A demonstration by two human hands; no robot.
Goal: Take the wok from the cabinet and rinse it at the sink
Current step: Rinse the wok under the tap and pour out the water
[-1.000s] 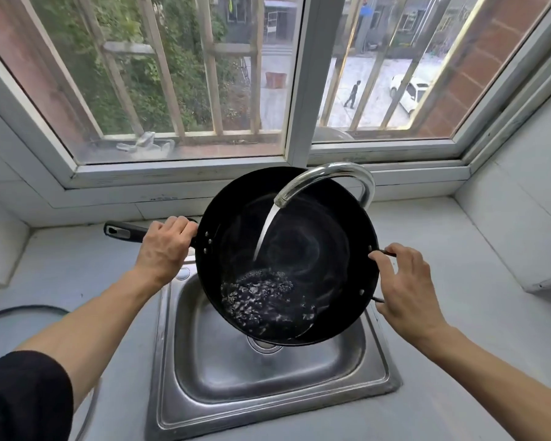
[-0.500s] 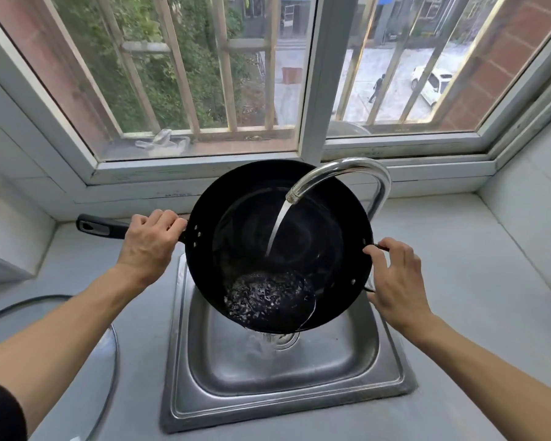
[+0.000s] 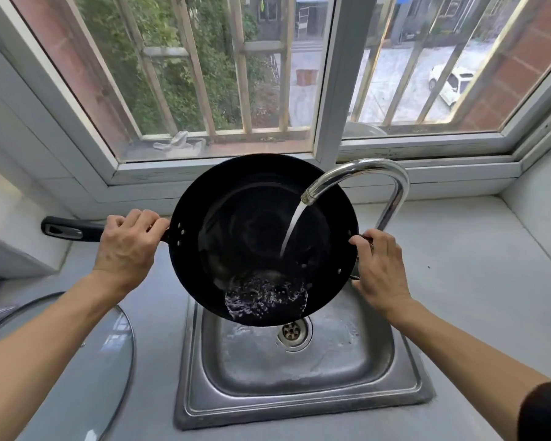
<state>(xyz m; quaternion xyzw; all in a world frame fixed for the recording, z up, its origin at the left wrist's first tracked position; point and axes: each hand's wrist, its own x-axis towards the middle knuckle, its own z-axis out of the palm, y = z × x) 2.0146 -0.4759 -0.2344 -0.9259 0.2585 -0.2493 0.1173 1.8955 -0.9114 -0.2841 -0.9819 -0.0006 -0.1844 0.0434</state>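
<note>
Wok [image 3: 236, 237], black, round and metal, is held tilted above the stainless-steel sink basin [image 3: 299, 370], its near rim lowered over the round drain strainer [image 3: 292, 333]. Its long black handle [image 3: 70, 230], pointing toward the left edge of the grey countertop [image 3: 477, 281], is gripped by the left hand [image 3: 126, 249], fingers curled over it close to the wok's rim. The small loop handle on the opposite side is pinched by the right hand [image 3: 379, 272]. Water [image 3: 291, 227] is poured from the curved chrome tap [image 3: 363, 176] into the wok, and a bubbling pool is gathered at its lowest, nearest side. A round glass lid [image 3: 86, 361] is seen lying flat on the countertop, left of the sink. A white-framed barred window [image 3: 328, 90] is seen behind the tap.
</note>
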